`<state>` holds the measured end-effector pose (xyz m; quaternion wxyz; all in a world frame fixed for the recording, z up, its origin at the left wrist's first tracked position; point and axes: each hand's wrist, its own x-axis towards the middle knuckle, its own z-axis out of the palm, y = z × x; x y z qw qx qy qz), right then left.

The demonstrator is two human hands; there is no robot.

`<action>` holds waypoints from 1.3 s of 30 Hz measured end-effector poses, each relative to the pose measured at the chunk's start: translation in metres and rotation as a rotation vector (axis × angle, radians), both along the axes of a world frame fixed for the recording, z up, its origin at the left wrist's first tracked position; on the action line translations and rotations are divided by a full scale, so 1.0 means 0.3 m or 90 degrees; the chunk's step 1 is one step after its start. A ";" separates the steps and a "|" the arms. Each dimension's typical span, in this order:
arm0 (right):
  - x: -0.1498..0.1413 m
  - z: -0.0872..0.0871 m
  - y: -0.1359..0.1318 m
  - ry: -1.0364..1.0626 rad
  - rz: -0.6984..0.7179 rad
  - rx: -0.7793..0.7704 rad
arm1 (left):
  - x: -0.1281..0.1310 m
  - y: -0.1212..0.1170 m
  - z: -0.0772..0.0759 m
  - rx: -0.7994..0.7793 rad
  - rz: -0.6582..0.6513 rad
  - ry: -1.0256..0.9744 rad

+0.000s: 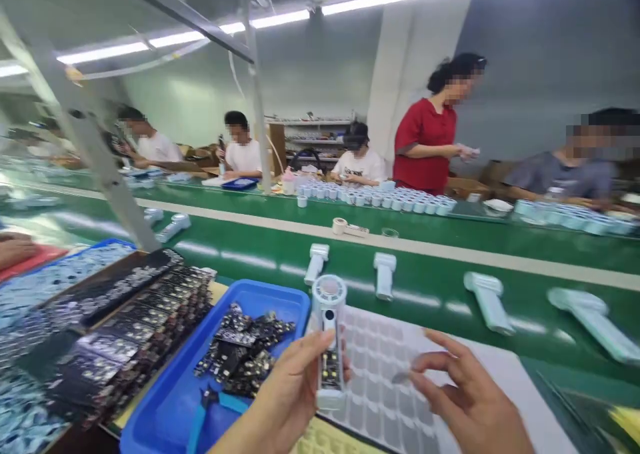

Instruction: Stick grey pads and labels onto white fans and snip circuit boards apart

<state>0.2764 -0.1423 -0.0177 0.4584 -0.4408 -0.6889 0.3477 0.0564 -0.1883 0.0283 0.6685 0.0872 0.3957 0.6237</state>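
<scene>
My left hand (300, 374) is wrapped round a light-blue handheld fan (330, 291), its round head pointing up. The handle's front is open and shows a circuit board (331, 367) inside. With thumb and forefinger my right hand (463, 391) pinches a small grey sticker (400, 377). This sticker is over a white sheet (373, 361) with rows of grey rounded patches. Left of my left hand, a blue tray (165, 391) holds a pile of black circuit boards (245, 341) and cutters with blue handles (197, 427).
Several light-blue fan bodies (385, 274) lie along the green conveyor belt (425, 257). Stacked circuit boards (125, 347) fill a box at left. Tweezers (565, 394) lie at right. Several people sit across the belt, and a person in red (423, 147) stands. A metal post (107, 161) rises at left.
</scene>
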 end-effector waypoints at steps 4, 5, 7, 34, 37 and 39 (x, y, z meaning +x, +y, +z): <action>-0.146 0.093 -0.184 0.149 0.002 -0.239 | 0.059 -0.022 -0.001 -0.176 0.092 -0.060; -0.170 0.109 -0.209 0.167 0.019 -0.277 | 0.073 -0.026 0.004 -0.193 0.102 -0.072; -0.201 0.134 -0.240 0.189 0.045 -0.324 | 0.096 -0.033 0.015 -0.210 0.108 -0.087; -0.261 0.160 -0.259 0.175 0.018 -0.347 | 0.118 -0.057 0.000 -0.169 0.075 -0.187; -0.270 0.140 -0.279 0.126 -0.007 -0.217 | 0.133 -0.066 0.011 -0.180 0.086 -0.205; -0.273 0.128 -0.287 0.092 -0.034 -0.126 | 0.141 -0.072 0.019 -0.203 0.108 -0.204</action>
